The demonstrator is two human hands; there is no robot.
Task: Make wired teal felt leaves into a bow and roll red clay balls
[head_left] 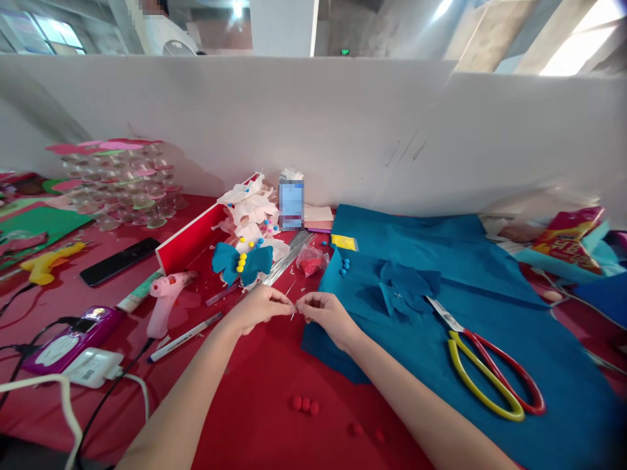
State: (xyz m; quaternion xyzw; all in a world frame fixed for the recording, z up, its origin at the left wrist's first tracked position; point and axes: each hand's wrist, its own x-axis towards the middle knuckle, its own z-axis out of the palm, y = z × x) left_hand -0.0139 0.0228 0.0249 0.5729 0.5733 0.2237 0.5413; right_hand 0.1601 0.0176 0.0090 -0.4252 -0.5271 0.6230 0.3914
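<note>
Over the red table, both hands meet at a thin wire. My left hand pinches it between thumb and forefinger. Opposite, my right hand is closed at the same wire, its fingertips nearly touching the left ones. A bundle of straight silvery wires lies just beyond. To its left is a teal felt bow-like shape with a row of yellow pom-poms. Teal felt cloth spreads under and beyond my right hand, bearing blue pom-poms and cut felt pieces.
Large scissors with red and yellow handles lie right. Red pom-poms sit near the front. At left are a pink glue gun, a pen, a purple power strip and a black phone. A lit phone stands behind.
</note>
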